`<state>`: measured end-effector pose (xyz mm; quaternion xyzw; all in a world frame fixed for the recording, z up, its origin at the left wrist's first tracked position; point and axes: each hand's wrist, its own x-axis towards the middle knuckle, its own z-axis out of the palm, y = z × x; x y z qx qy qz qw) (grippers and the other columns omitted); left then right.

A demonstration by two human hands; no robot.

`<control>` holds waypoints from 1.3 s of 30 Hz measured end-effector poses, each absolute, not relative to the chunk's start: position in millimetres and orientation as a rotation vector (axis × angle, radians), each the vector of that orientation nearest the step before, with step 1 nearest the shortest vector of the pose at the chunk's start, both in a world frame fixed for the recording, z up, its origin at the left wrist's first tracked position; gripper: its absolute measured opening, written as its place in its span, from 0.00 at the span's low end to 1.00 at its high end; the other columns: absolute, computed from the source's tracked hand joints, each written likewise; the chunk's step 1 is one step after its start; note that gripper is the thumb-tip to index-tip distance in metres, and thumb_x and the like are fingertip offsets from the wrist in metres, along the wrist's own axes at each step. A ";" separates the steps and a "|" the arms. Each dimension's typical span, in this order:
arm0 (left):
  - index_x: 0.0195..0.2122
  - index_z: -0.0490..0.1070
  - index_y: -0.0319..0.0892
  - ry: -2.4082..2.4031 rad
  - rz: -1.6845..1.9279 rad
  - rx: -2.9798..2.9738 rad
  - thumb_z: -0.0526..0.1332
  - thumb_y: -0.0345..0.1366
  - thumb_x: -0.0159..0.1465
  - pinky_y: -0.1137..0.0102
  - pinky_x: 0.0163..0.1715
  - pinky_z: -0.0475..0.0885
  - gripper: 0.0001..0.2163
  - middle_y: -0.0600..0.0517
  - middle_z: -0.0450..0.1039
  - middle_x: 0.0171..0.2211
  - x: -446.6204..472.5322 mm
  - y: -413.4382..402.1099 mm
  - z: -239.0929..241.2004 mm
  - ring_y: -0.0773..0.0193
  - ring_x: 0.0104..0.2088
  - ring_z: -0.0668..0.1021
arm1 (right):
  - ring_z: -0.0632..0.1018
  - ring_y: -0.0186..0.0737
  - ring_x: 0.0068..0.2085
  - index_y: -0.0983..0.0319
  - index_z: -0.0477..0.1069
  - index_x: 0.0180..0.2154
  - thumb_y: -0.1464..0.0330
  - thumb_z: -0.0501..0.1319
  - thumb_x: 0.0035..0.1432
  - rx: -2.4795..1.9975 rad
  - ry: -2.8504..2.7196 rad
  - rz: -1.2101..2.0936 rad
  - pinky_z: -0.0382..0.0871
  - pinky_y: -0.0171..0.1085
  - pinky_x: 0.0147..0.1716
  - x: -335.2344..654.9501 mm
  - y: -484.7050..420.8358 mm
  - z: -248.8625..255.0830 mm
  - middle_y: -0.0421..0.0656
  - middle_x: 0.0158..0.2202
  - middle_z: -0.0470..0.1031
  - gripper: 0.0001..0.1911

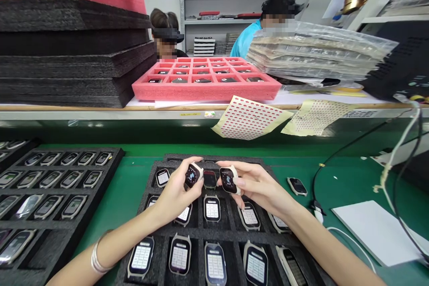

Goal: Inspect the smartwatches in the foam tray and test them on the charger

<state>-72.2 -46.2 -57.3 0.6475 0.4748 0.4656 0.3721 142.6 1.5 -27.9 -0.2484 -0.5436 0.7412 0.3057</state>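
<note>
My left hand (181, 185) grips a smartwatch body (192, 175) by its edges, its dark screen lit with a small picture. In my right hand (256, 183) is a second smartwatch body (229, 179) with a pale case and a similar lit screen. Both are raised side by side over a black foam tray (197, 229). Several watch bodies lie in the tray's slots, many showing a white grid on screen, like the watch (212, 208) below my hands. Between the two held watches, one dark-screened watch (210, 179) rests in its slot. My forearms hide parts of the tray.
Another black foam tray (115, 161) of watches lies at left. A loose watch (296, 186), cables (313, 187) and a white box (378, 232) are at right. On the shelf stand stacked black foam (73, 62), a pink tray (201, 94) and plastic trays (311, 53). Two people are beyond.
</note>
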 end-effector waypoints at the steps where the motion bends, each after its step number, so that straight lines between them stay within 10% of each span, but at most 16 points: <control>1: 0.54 0.59 0.45 1.215 1.188 1.663 0.55 0.31 0.63 0.70 0.45 0.66 0.17 0.50 0.68 0.46 -72.2 -46.4 -57.1 0.61 0.44 0.72 | 0.73 0.32 0.22 0.63 0.70 0.51 0.67 0.65 0.56 -0.664 -1.441 1.958 0.70 0.33 0.21 142.4 1.2 -27.7 0.50 0.38 0.77 0.21; 39: 0.55 0.59 0.45 1.316 1.266 1.646 0.57 0.31 0.62 0.69 0.45 0.66 0.19 0.49 0.68 0.48 -74.1 -47.8 -55.1 0.61 0.45 0.72 | 0.73 0.31 0.22 0.65 0.69 0.53 0.69 0.63 0.58 -0.682 -1.460 1.936 0.71 0.32 0.21 141.4 -1.4 -26.8 0.51 0.37 0.77 0.21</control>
